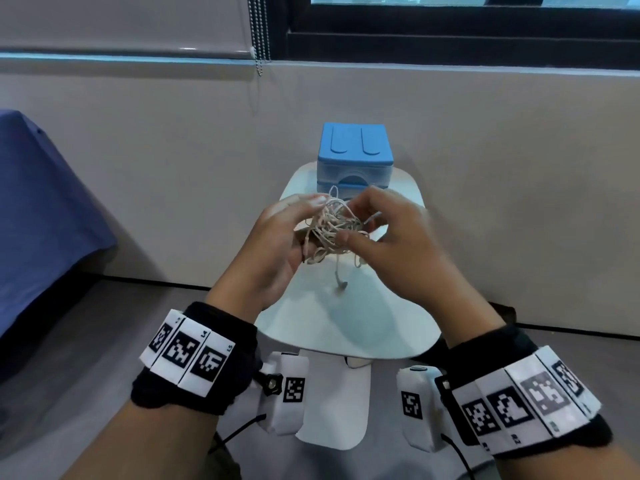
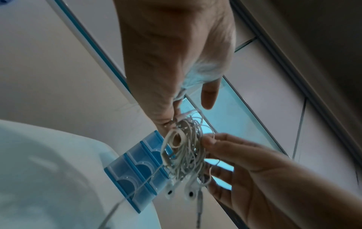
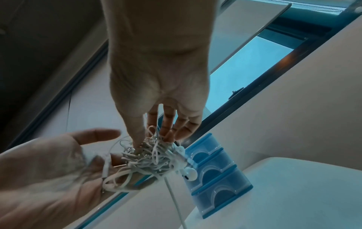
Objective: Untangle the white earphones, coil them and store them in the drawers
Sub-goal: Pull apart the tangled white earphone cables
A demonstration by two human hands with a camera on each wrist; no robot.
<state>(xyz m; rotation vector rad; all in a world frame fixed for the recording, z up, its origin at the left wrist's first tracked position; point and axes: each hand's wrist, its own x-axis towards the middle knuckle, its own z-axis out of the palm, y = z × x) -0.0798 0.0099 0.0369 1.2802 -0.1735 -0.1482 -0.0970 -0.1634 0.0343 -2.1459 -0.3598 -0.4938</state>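
Both your wrists, in black bands with white coded tags [image 1: 188, 355], fill the near edge; your left hand [image 1: 277, 244] cradles the tangled ball of thin white earphone cable [image 1: 332, 226] on loosely spread fingers; your right hand [image 1: 388, 230] pinches strands from 3 o'clock. One cable end with its plug [image 1: 341, 284] hangs toward 6 o'clock, likely the end to free first. Blue three-drawer plastic box [image 1: 355, 157] stands at 12 o'clock on the white rounded table [image 1: 346, 323], drawers closed. Only the left wrist view shows both earbuds [image 2: 189, 193] dangling.
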